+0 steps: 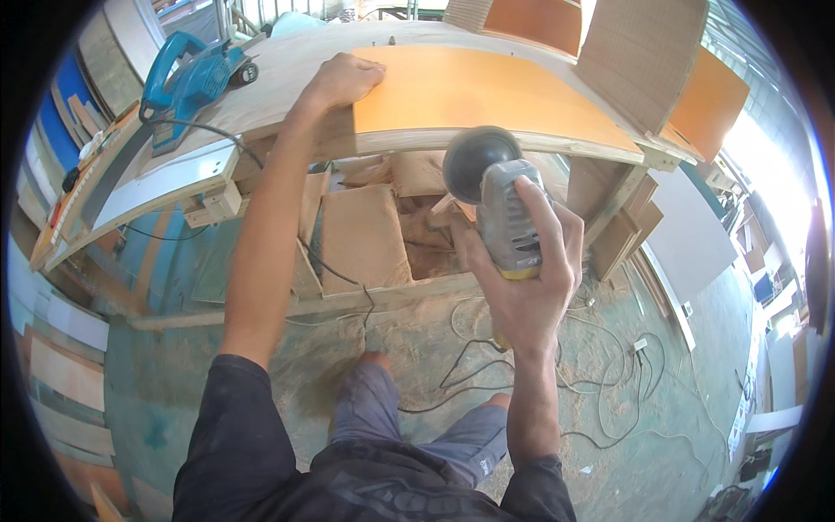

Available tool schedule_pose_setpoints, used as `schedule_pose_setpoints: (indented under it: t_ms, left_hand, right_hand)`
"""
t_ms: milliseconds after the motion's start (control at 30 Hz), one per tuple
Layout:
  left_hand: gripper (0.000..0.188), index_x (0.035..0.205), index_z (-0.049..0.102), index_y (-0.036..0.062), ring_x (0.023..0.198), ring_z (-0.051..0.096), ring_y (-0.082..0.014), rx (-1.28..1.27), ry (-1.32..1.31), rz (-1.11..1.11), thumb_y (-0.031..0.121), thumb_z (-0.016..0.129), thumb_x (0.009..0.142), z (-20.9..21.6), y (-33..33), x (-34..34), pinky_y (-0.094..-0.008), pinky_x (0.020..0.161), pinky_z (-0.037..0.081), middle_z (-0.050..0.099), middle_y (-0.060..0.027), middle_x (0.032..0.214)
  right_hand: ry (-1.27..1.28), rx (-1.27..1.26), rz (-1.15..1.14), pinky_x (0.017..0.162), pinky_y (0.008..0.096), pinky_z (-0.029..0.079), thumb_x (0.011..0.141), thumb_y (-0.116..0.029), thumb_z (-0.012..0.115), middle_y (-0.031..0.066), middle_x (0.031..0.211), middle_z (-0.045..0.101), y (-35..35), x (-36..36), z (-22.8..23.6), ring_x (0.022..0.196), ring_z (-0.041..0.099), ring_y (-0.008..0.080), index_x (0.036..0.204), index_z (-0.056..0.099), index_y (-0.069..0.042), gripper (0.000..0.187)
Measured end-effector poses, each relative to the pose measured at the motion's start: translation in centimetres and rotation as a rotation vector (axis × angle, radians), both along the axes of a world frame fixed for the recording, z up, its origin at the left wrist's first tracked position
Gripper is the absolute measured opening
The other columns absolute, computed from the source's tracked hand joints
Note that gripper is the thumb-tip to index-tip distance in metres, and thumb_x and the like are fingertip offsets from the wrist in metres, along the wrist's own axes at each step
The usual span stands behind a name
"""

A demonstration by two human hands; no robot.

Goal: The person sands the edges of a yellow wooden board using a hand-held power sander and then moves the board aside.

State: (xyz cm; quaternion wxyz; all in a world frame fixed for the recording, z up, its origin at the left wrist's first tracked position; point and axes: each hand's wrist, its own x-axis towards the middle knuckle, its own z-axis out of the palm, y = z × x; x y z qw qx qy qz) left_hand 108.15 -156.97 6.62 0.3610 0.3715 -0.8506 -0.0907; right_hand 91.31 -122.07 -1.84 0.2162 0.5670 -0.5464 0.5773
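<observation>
An orange-faced wood panel (487,91) lies flat on the workbench, its pale raw edge toward me. My left hand (345,80) is closed at the panel's far left end, fingers curled against it. In my right hand (539,270) is a grey and yellow disc sander (509,213), gripped around its body below the panel's front edge. The sander's round black pad (478,163) stands upright at that front edge; whether it touches or is just short of it, I cannot tell.
A teal belt sander (196,83) rests at the bench's left end. Boards with orange faces (709,96) stand at the back right. Under the bench are sawdust-covered boards (361,235). Cords (609,383) snake over the dusty green floor (313,391) near my feet.
</observation>
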Motion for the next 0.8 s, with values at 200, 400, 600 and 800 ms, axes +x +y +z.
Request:
schedule_pose_setpoints:
  t_ms: [200, 400, 600, 800]
  left_hand:
    - [0.043, 0.122, 0.078, 0.0089, 0.115, 0.073, -0.0271, 0.078, 0.040, -0.043, 0.039, 0.063, 0.095, 0.0, 0.0, 0.4, -0.0341, 0.103, 0.053, 0.077, -0.0113, 0.123]
    - [0.044, 0.128, 0.072, -0.0025, 0.118, 0.071, -0.0208, 0.108, 0.071, -0.078, 0.030, 0.061, 0.100, 0.6, 2.1, 0.6, -0.0307, 0.102, 0.052, 0.072, -0.0170, 0.133]
    - [0.049, 0.134, 0.063, -0.0124, 0.125, 0.065, -0.0194, 0.159, 0.074, -0.108, 0.026, 0.059, 0.104, 1.0, 3.5, 0.1, -0.0283, 0.106, 0.047, 0.065, -0.0195, 0.144]
    - [0.048, 0.139, 0.060, -0.0125, 0.127, 0.063, -0.0188, 0.278, 0.104, -0.101, 0.023, 0.058, 0.107, 1.3, 4.2, 0.1, -0.0289, 0.108, 0.046, 0.064, -0.0182, 0.146]
  right_hand:
    - [-0.061, 0.027, 0.031, 0.084, 0.0446, 0.062, 0.072, -0.018, 0.090, 0.0156, 0.121, 0.065, 0.6, -3.0, 0.4, 0.109, 0.066, 0.0314, 0.137, 0.069, -0.024, 0.068]
    - [-0.065, -0.002, 0.012, 0.086, 0.0436, 0.061, 0.072, -0.017, 0.089, 0.0160, 0.120, 0.064, 1.0, -7.1, 0.2, 0.107, 0.066, 0.0311, 0.137, 0.069, -0.022, 0.069]
    - [-0.129, 0.034, 0.031, 0.096, 0.0391, 0.056, 0.072, -0.008, 0.089, 0.0109, 0.123, 0.062, 2.0, -12.1, 0.4, 0.112, 0.066, 0.0248, 0.138, 0.067, -0.013, 0.070]
    - [-0.201, 0.051, 0.019, 0.097, 0.0389, 0.055, 0.074, -0.010, 0.089, 0.0097, 0.123, 0.063, 2.7, -16.6, 0.3, 0.114, 0.065, 0.0234, 0.139, 0.067, -0.013, 0.069]
